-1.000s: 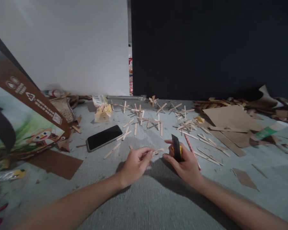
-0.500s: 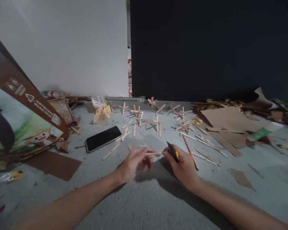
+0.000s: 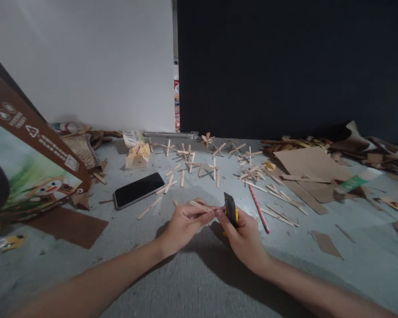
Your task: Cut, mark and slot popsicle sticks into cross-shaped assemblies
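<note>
My left hand (image 3: pixel 185 223) pinches a pale wooden craft stick (image 3: pixel 199 206), which slants across its fingers toward my right hand. In my right hand (image 3: pixel 242 232) is a utility knife (image 3: pixel 231 209) with a black and yellow body, pointing up and away from me. Thumb and fingertips of both hands meet around the stick's right end; the exact contact there is hard to make out. Just beyond the hands, several craft sticks (image 3: pixel 182 178) lie loose or crossed together on the grey surface (image 3: pixel 199 282). A red patterned pencil (image 3: pixel 259 209) rests right of my right hand.
A black phone (image 3: pixel 139 191) lies left of the sticks. At far left stands a printed paper bag (image 3: pixel 49 163), with a brown cardboard piece (image 3: pixel 73 227) before it. Cardboard sheets (image 3: pixel 307 161) and scraps are at right. White (image 3: pixel 86 62) and black (image 3: pixel 285 66) panels rise behind.
My left hand's fingers have closed in around the stick, and its far end now tilts up and left. Both hands are closer together. The knife has turned more upright. The view has shifted slightly.
</note>
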`<state>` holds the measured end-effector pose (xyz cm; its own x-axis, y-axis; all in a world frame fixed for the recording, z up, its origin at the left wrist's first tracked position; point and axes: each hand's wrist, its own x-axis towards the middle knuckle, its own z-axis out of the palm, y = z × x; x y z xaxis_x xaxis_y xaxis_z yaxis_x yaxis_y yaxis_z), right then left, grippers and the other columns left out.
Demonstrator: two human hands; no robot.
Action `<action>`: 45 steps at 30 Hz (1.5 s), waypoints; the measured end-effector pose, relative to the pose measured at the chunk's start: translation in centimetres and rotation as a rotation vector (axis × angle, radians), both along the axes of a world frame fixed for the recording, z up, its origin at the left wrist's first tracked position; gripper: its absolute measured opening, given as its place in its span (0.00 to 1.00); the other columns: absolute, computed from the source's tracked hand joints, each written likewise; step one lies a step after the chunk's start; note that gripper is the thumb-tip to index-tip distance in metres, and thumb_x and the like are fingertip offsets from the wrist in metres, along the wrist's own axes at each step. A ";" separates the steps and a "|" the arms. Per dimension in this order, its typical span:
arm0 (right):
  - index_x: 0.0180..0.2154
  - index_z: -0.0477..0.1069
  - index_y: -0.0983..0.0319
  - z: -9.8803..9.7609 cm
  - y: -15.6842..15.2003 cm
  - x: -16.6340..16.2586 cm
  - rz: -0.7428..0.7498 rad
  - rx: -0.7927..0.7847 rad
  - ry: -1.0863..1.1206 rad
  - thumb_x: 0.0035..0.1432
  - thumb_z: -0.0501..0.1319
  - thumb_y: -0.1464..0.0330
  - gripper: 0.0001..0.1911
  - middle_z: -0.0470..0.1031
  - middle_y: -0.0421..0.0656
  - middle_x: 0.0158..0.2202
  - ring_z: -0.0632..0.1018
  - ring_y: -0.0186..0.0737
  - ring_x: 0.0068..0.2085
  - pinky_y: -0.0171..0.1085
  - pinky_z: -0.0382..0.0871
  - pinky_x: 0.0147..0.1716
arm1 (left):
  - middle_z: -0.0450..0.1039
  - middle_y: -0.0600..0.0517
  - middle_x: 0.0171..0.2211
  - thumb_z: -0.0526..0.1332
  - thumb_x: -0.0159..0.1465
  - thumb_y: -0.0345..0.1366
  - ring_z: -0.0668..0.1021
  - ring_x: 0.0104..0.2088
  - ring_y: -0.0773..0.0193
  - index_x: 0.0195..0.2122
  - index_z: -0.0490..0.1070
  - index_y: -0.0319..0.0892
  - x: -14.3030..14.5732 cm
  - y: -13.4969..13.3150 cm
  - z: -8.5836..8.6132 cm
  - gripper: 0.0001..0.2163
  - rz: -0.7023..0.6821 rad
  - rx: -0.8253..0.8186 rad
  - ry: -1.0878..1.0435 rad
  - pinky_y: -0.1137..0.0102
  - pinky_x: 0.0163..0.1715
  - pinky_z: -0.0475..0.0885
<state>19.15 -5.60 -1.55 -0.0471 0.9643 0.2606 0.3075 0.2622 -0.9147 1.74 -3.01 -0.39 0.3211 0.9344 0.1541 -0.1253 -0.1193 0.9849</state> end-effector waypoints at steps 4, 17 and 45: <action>0.53 0.72 0.60 -0.6 1.7 2.3 0.116 0.283 -0.155 0.75 0.48 0.49 0.25 0.77 0.46 0.38 0.77 0.43 0.36 0.40 0.72 0.37 | 0.77 0.50 0.32 0.66 0.65 0.56 0.77 0.30 0.65 0.34 0.74 0.41 0.1 0.1 -0.4 0.20 0.025 -0.109 -0.115 0.69 0.32 0.72; 0.55 0.78 0.52 -1.2 4.5 4.0 0.380 0.492 -0.102 0.76 0.53 0.67 0.17 0.75 0.48 0.46 0.78 0.44 0.45 0.41 0.75 0.41 | 0.55 0.61 0.22 0.60 0.67 0.62 0.57 0.22 0.71 0.35 0.69 0.40 -0.1 -0.3 -0.9 0.25 -0.126 -0.116 0.011 0.72 0.22 0.50; 0.57 0.78 0.49 -1.1 4.4 3.7 0.403 0.440 -0.107 0.74 0.52 0.74 0.23 0.74 0.47 0.46 0.77 0.41 0.43 0.36 0.73 0.36 | 0.54 0.61 0.20 0.59 0.68 0.61 0.57 0.21 0.71 0.35 0.69 0.40 -0.1 -0.7 -0.8 0.25 -0.177 -0.089 0.020 0.72 0.22 0.51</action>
<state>22.88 -1.19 -2.63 -0.4339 0.6681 0.6045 0.1894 0.7236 -0.6638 1.64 -3.67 -1.22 0.4838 0.8727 0.0657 -0.1172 -0.0098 0.9931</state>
